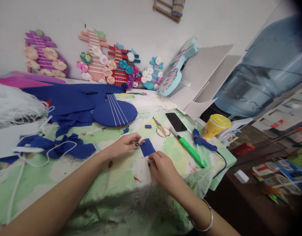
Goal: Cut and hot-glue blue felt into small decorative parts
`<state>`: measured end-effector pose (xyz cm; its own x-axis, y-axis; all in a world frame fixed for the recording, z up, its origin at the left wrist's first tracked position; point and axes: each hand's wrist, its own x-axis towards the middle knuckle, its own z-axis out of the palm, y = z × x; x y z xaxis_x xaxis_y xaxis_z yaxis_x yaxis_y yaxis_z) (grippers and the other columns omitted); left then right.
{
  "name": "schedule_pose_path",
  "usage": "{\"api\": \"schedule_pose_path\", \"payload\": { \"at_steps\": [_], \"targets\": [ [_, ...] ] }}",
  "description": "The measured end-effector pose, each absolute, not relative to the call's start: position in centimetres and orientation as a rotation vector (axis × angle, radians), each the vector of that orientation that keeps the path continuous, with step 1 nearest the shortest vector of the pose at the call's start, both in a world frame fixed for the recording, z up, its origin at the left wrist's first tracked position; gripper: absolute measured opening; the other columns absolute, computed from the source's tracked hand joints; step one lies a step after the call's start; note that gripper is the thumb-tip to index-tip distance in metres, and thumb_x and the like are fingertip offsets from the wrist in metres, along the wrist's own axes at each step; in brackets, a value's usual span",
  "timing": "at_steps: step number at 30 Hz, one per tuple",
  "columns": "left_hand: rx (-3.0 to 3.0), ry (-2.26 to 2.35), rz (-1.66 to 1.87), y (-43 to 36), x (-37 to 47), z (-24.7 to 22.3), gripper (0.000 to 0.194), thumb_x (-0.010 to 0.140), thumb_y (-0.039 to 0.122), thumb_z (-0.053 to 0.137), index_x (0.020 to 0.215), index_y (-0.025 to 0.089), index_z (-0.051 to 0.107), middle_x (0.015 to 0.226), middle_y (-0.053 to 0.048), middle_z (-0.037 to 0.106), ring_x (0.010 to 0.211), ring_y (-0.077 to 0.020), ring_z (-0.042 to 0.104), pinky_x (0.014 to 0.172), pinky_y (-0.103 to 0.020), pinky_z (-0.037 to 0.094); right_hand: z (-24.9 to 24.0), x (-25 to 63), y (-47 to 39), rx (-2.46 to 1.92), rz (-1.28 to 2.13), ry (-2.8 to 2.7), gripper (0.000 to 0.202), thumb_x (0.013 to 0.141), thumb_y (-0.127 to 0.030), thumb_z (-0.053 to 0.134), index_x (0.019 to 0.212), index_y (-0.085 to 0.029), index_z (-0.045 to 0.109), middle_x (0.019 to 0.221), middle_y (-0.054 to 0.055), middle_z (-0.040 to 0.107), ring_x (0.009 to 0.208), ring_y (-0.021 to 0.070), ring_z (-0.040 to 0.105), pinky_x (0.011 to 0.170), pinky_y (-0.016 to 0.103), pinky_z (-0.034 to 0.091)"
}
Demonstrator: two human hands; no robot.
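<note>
A small square of dark blue fabric or foam (147,147) is held just over the table between my two hands. My left hand (126,144) pinches its upper left edge between thumb and fingers, with a bit of white at the fingertips. At the lower right corner, my right hand (163,167) has its fingers closed on the same square. Beyond the hands lie a small blue block (148,126) and gold-handled scissors (162,130). A blue rounded body with white strings (115,112) rests further back to the left.
To the right are a black phone (176,121), a green utility knife (191,151), a blue glue gun (203,141) with its cord and a yellow tub (216,125). Blue scraps (77,147) and white cord (18,101) lie left. Decorated instrument shapes (94,55) lean on the wall.
</note>
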<state>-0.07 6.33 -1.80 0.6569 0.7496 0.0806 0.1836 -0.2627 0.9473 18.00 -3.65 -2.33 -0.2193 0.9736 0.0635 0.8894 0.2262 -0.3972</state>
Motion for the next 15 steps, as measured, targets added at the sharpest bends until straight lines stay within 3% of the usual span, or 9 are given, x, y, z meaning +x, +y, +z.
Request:
{"api": "schedule_pose_path", "payload": {
  "at_steps": [3, 6, 10, 13, 15],
  "targets": [
    [1.559, 0.704, 0.711, 6.5, -0.1, -1.6, 0.020, 0.076, 0.026, 0.062, 0.093, 0.017, 0.062, 0.104, -0.009, 0.067, 0.098, -0.0227, 0.061, 0.081, -0.032, 0.047, -2.0, 15.3, -4.6, -1.674, 0.400, -2.259, 0.017, 0.082, -0.004, 0.049, 0.089, -0.011, 0.063, 0.089, 0.013, 0.063, 0.083, 0.0208, 0.058, 0.073, 0.031, 0.045],
    [1.434, 0.710, 0.814, 6.7, -0.3, -1.3, 0.021, 0.074, 0.026, 0.065, 0.092, 0.015, 0.064, 0.101, -0.009, 0.067, 0.090, -0.0193, 0.062, 0.077, -0.029, 0.047, -0.9, 13.0, -6.6, -1.414, 0.605, -2.368, 0.017, 0.084, -0.007, 0.049, 0.091, -0.012, 0.064, 0.088, 0.010, 0.064, 0.085, 0.0191, 0.059, 0.075, 0.028, 0.047],
    [1.279, 0.728, 0.913, 6.7, -0.6, -1.2, 0.020, 0.069, 0.023, 0.071, 0.087, 0.015, 0.066, 0.090, -0.004, 0.065, 0.077, -0.0128, 0.060, 0.070, -0.023, 0.045, 0.7, 13.3, -8.3, -1.048, 0.791, -2.315, 0.030, 0.086, -0.022, 0.057, 0.115, -0.017, 0.059, 0.111, 0.007, 0.064, 0.107, 0.0157, 0.056, 0.094, 0.024, 0.044],
    [1.236, 0.783, 0.947, 6.4, -0.5, -1.0, 0.022, 0.069, 0.023, 0.073, 0.089, 0.017, 0.068, 0.089, -0.003, 0.066, 0.073, -0.0108, 0.059, 0.069, -0.023, 0.045, 0.9, 17.6, -7.5, -1.144, 0.540, -2.172, 0.030, 0.086, -0.016, 0.051, 0.114, -0.019, 0.059, 0.114, 0.006, 0.063, 0.108, 0.0157, 0.056, 0.095, 0.027, 0.045],
    [1.249, 0.790, 0.941, 6.1, -0.3, -0.8, 0.024, 0.070, 0.023, 0.073, 0.093, 0.018, 0.068, 0.092, -0.003, 0.068, 0.076, -0.0112, 0.060, 0.072, -0.023, 0.046, 0.9, 22.4, -5.9, -1.345, 0.165, -2.022, 0.029, 0.084, -0.014, 0.047, 0.110, -0.017, 0.060, 0.110, 0.010, 0.066, 0.104, 0.0201, 0.059, 0.093, 0.035, 0.046]
  ]
}}
